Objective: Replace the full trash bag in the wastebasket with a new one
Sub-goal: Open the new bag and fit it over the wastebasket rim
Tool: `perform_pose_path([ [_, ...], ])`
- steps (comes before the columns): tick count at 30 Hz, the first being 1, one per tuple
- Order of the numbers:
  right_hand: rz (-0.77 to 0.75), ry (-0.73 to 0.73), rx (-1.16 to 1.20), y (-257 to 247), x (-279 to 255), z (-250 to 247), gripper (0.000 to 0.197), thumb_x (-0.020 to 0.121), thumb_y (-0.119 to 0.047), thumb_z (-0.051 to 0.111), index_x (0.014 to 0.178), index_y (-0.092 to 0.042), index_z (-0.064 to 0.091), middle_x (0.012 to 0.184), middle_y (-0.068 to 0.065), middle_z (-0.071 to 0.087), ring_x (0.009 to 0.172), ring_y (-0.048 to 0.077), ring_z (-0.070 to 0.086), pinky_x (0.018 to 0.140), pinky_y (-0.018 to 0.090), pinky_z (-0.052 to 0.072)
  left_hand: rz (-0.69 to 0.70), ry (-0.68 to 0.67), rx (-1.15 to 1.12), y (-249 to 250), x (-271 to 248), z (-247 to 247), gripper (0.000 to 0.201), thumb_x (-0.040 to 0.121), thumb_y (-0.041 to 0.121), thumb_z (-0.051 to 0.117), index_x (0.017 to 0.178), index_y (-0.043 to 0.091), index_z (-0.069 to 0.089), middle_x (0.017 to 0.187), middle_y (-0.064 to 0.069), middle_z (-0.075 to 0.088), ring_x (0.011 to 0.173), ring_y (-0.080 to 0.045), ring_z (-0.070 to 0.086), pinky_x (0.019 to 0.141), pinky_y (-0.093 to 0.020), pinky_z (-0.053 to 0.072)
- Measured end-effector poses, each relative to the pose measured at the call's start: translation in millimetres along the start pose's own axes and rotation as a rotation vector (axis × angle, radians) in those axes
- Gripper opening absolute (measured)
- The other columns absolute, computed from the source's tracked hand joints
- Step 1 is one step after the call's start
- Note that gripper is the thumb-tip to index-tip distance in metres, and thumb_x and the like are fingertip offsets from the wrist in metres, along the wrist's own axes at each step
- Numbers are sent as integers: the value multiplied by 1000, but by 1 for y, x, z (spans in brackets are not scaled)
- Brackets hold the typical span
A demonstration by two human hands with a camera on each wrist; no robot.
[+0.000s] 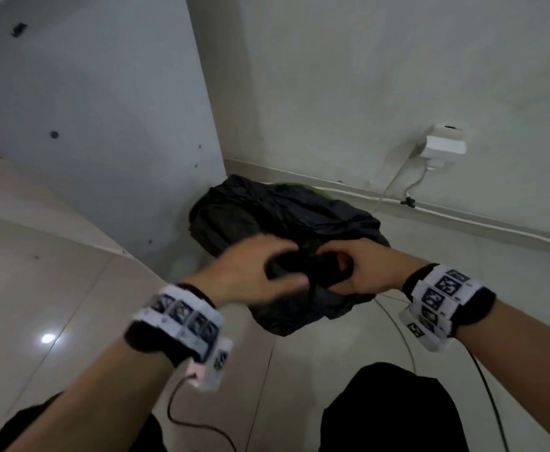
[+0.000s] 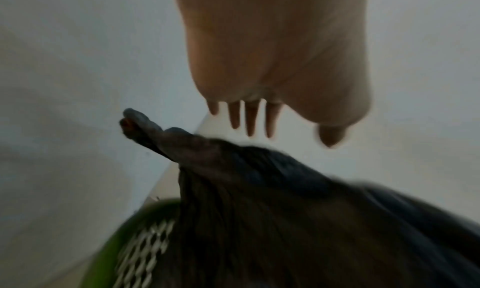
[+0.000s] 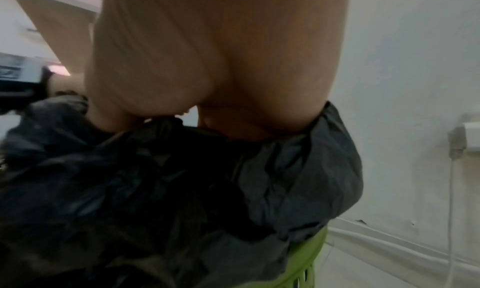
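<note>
The full black trash bag sits in a green mesh wastebasket in the corner, its film draped over the rim. Both hands meet at the bag's gathered top. My right hand grips a bunch of the black film, its fingers curled into it. My left hand is blurred with motion beside it. In the left wrist view its fingers are straight and hold nothing, just above a twisted ear of the bag. The basket's green rim peeks out behind the bag.
A white panel stands close on the left of the basket, and the wall is behind it. A white adapter is plugged into that wall, with cables running down along the skirting. Another cable lies on the tiled floor near my knees.
</note>
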State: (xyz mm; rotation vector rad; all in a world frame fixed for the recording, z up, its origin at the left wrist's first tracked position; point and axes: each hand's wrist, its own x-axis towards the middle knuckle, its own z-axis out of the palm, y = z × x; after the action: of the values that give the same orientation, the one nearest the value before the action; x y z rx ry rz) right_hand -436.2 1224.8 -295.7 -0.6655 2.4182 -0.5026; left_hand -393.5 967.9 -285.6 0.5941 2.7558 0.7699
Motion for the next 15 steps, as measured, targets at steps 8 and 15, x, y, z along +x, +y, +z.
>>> perform_pose_path([
  [8,-41,-71,-211,33,-9,1,89,59,-98,42,130,-44,52,120,-23,62,106,4,59,94,27,49,-41,-327,133,-37,-29,27,63,80,84,42,99,32,71,76,15,67,73,-8,63,69,-33,54],
  [15,-136,374,-522,6,29,-46,23,87,-41,62,98,-22,68,88,10,71,84,34,67,67,33,49,-59,-99,287,-56,4,-40,35,75,60,72,86,27,64,84,-2,66,82,-25,66,66,-29,42],
])
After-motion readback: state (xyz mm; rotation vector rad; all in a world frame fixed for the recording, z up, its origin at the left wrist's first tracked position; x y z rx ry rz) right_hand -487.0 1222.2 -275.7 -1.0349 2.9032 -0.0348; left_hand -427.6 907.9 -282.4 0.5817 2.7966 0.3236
